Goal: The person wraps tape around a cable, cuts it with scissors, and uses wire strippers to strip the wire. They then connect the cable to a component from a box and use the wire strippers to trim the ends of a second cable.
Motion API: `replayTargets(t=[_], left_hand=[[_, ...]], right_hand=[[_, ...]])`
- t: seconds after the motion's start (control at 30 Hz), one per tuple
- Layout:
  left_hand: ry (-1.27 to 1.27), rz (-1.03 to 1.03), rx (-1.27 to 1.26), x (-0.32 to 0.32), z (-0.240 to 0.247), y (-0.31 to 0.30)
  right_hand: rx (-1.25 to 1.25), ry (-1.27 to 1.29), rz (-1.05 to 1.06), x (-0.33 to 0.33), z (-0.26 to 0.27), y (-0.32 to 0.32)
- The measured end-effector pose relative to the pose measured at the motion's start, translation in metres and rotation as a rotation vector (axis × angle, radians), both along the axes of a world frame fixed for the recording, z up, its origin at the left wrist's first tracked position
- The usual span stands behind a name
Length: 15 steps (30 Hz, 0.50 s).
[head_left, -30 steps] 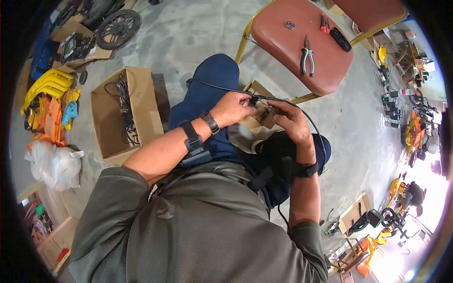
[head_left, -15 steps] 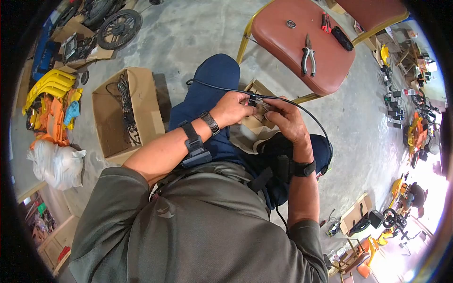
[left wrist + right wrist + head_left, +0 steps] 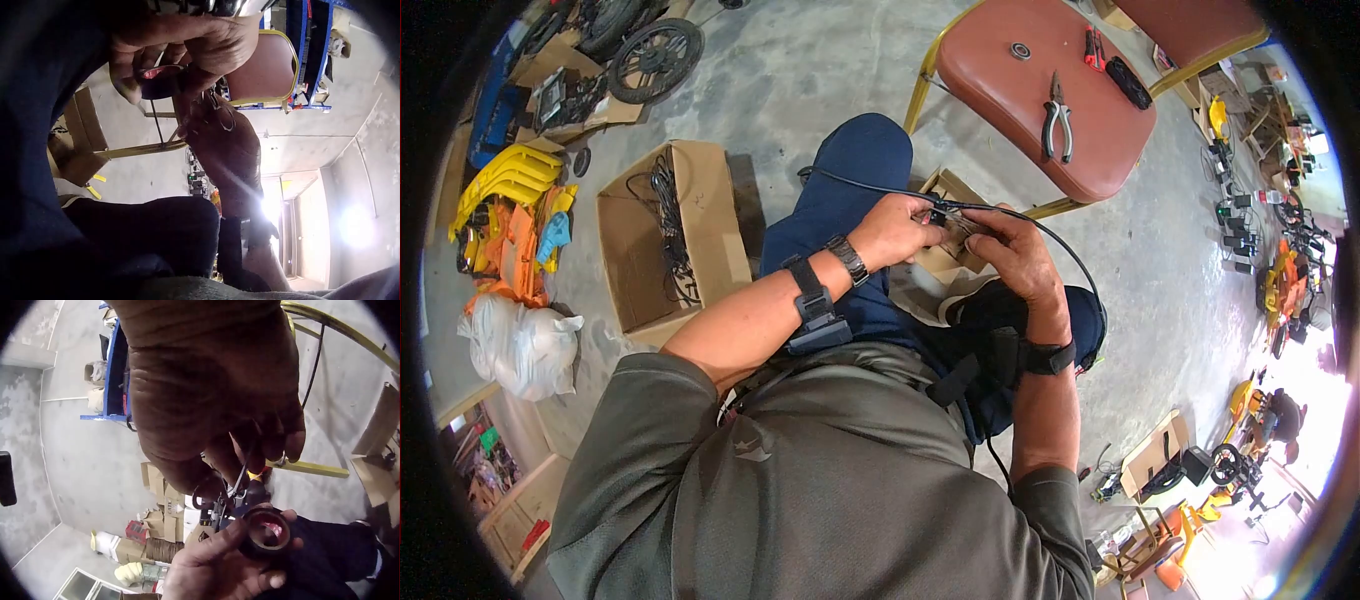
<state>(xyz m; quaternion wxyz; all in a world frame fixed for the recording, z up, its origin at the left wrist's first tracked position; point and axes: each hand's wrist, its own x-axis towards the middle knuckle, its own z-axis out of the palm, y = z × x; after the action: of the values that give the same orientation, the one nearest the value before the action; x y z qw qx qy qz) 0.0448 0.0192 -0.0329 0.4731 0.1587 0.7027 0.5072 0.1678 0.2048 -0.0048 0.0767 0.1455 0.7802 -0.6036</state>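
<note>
My left hand [image 3: 890, 232] grips a roll of black tape [image 3: 267, 534] with a red and white inner core, thumb and fingers round its rim. Close beside it, my right hand [image 3: 1018, 255] holds small metal scissors [image 3: 222, 115], with fingers at the loops. In the right wrist view the scissor blades point toward the tape roll. A black cable [image 3: 850, 182] passes over the knee and across the fingertips of both hands, then curves down past the right wrist. The fingers partly hide where the cable, blades and tape meet.
A small open cardboard box [image 3: 945, 185] sits below the hands. To the left stands a larger carton [image 3: 715, 215] holding black cables. On the red-brown chair [image 3: 990, 100] lie pliers [image 3: 1056, 125], a bearing ring [image 3: 1020, 50], a red-handled tool [image 3: 1093, 48] and a black pouch [image 3: 1128, 82].
Both hands stay close together at the cable. The right hand has shifted slightly with the scissors, whose metal shows more between the hands than a second ago.
</note>
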Motion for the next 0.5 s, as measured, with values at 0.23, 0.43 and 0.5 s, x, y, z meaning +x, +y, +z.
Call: replayTargets(t=[0.23, 0.43, 0.5], left_hand=[[-0.026, 0.002, 0.014, 0.000, -0.009, 0.000], [-0.032, -0.046, -0.015, -0.002, -0.011, 0.000], [-0.033, -0.042, -0.004, -0.001, -0.009, 0.000]], right_hand=[[0.016, -0.027, 0.014, 0.000, 0.001, 0.003], [0.010, -0.016, 0.011, 0.002, 0.000, 0.005], [-0.010, -0.040, 0.005, 0.002, 0.002, 0.005]])
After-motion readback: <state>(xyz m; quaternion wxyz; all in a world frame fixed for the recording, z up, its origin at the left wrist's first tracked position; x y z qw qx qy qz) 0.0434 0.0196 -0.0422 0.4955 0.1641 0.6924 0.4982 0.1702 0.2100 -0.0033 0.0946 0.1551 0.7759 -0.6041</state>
